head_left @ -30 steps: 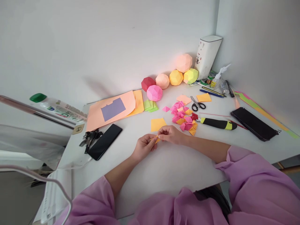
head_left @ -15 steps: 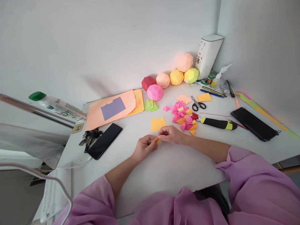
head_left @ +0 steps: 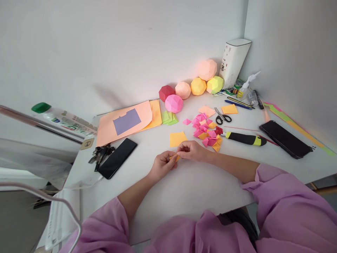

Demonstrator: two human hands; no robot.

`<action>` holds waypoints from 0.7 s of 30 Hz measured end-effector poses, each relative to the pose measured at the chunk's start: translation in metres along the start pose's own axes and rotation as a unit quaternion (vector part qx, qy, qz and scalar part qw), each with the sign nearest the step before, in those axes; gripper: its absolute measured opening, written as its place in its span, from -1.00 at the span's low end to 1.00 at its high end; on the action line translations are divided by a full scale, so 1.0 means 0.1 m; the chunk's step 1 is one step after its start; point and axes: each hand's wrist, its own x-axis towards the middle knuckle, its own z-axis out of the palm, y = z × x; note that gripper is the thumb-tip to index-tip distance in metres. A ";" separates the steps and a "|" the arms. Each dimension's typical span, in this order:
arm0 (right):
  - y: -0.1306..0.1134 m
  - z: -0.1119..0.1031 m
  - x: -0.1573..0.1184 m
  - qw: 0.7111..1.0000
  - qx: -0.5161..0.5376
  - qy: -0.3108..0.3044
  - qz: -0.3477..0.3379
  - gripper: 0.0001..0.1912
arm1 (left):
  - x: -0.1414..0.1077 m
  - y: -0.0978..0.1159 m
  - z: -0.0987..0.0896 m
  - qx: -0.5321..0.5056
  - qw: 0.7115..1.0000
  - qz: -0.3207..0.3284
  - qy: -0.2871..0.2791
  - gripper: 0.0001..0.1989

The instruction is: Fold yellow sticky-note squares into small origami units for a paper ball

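Between my hands is a small piece of orange paper (head_left: 178,158), mostly covered by my fingers. My left hand (head_left: 163,164) pinches it from the left, thumb on top. From the right, my right hand (head_left: 191,151) closes its fingertips on the same paper. Just beyond my hands lies a flat sheet of orange paper (head_left: 177,139). A heap of folded paper pieces (head_left: 206,131) in pink, orange and red is to the right of it, with one pink piece (head_left: 186,121) apart on its left.
Scissors (head_left: 223,116) and a black-and-yellow cutter (head_left: 246,138) lie beyond my right forearm. Paper balls (head_left: 174,104) line the wall. Black phones (head_left: 118,159) and keys (head_left: 101,154) rest at the sides. Coloured sheets (head_left: 105,131) lie back left; a glue bottle (head_left: 242,92) stands back right.
Hardly anything differs. My fingers shift very slightly around the orange paper, and both hands stay in the same place.
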 end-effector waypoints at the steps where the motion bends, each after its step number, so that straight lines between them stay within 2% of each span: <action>1: 0.00 0.00 0.00 1.000 -0.005 0.002 -0.003 -0.85 | 0.00 0.01 0.00 0.001 1.000 0.002 -0.003 -0.68; 9: 0.02 0.00 -0.01 0.999 -0.025 0.019 -0.018 -0.90 | -0.01 0.01 0.00 -0.004 0.999 0.011 0.033 -0.73; 14: 0.04 0.01 0.00 0.999 -0.034 0.007 -0.035 -0.91 | -0.01 -0.02 -0.01 0.006 0.999 0.029 0.017 -0.73; 21: 0.04 0.04 -0.01 0.999 -0.049 -0.003 -0.015 -0.92 | -0.03 -0.03 0.00 0.053 0.997 0.049 0.010 -0.72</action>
